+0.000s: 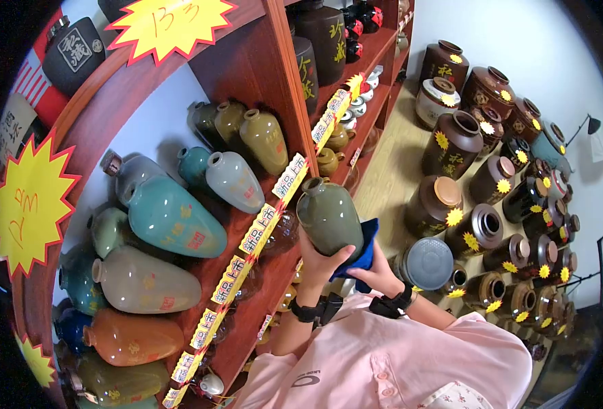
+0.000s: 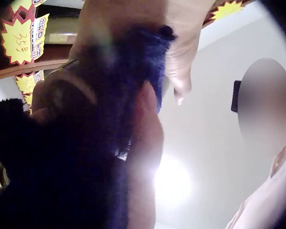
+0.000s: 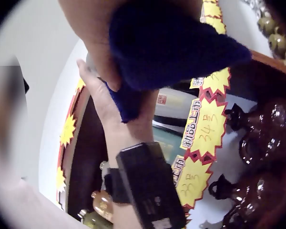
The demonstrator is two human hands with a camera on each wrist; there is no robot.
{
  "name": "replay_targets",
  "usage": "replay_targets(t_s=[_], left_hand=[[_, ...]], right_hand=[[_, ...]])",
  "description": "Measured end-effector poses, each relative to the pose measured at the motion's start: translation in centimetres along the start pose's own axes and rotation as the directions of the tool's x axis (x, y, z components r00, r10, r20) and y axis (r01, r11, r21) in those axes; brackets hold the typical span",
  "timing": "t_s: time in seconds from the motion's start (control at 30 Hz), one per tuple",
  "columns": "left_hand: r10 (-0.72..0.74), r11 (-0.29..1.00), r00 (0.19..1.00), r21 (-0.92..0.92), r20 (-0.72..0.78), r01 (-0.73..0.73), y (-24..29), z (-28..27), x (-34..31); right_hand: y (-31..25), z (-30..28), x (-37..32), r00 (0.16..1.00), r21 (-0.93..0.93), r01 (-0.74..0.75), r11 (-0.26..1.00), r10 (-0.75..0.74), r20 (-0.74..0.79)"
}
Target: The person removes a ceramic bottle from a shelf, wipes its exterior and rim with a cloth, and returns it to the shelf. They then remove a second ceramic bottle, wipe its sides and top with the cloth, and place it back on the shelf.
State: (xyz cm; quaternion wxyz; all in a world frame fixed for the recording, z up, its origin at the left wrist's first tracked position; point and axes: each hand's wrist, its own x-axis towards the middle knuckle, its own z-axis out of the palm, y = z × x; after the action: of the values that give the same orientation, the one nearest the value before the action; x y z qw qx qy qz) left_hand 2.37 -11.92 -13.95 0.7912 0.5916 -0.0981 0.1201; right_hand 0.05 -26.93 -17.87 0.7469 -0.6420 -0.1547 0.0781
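A grey-green glazed ceramic bottle (image 1: 330,215) is held tilted in front of the chest, its narrow neck pointing up and away. My left hand (image 1: 320,264) grips it low on the body, thumb across the near side. On the right, my right hand (image 1: 381,271) holds a dark blue cloth (image 1: 365,249) against the bottle's base and lower side. A loose corner of the cloth (image 3: 181,50) sticks out in the right wrist view. Much of the left wrist view is filled by the dark cloth (image 2: 100,124), and the bottle's base is hidden under it.
To the left stands a wooden shelf (image 1: 288,88) with coloured bottles, among them a teal bottle (image 1: 175,217) and an orange bottle (image 1: 134,339). Yellow price labels (image 1: 259,228) line its edge, close beside the held bottle. Many brown jars (image 1: 453,144) stand on the floor at right.
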Motion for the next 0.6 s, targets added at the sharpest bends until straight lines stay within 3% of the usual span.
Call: replay_targets(t_s=[0.17, 0.27, 0.3, 0.43, 0.53, 0.57, 0.6], left_hand=[[0.045, 0.998, 0.997, 0.028, 0.060, -0.047, -0.2, 0.5, -0.2], [0.111, 0.985, 0.989, 0.119, 0.099, -0.122, 0.0, 0.7, -0.3], [0.082, 0.992, 0.991, 0.086, 0.110, -0.092, -0.2, 0.7, -0.2], [0.074, 0.965, 0.987, 0.238, 0.141, -0.106, -0.1, 0.0, -0.6], [0.024, 0.944, 0.977, 0.317, 0.210, -0.091, 1.2, -0.1, -0.7], [0.025, 0.934, 0.970, 0.341, 0.241, -0.109, 1.4, -0.2, -0.7], [0.026, 0.923, 0.962, 0.364, 0.271, -0.127, 1.6, -0.2, -0.7]], right_hand=[[1.2, -0.7, 0.6, 0.999, -0.003, 0.017, 1.000, -0.017, -0.041], [0.7, -0.7, 1.0, 0.999, 0.107, 0.007, 0.994, -0.003, -0.039], [0.3, -0.9, 1.1, 0.999, 0.035, 0.031, 0.999, -0.029, -0.041], [-2.1, -0.7, 2.0, 0.985, 0.091, 0.164, 0.982, -0.159, -0.062], [-3.8, -1.0, 2.1, 0.992, 0.159, 0.119, 0.980, -0.112, -0.052], [-4.4, -0.8, 2.5, 0.973, 0.171, 0.212, 0.962, -0.192, -0.128], [-5.5, -0.9, 2.7, 0.981, 0.120, 0.167, 0.979, -0.153, -0.115]])
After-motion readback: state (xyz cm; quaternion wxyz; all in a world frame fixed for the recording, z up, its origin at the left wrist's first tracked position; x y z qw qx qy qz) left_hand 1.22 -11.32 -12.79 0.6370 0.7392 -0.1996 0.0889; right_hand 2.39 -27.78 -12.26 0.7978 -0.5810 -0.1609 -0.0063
